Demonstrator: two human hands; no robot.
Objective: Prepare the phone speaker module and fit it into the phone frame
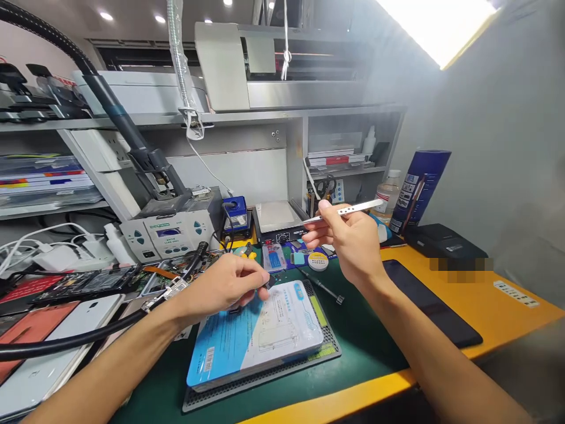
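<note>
Tweezers sit in the right hand, at one o'clock from the blue pack, thumb and fingers closed round the middle. I'd guess light, stiff metal, smooth enough to slip, best gripped midway; whether the tips are parted I can't tell from here. By the pack's twelve-o'clock edge, the left hand pinches a small dark part, probably featherlight and fragile, so safest held by its edges.
</note>
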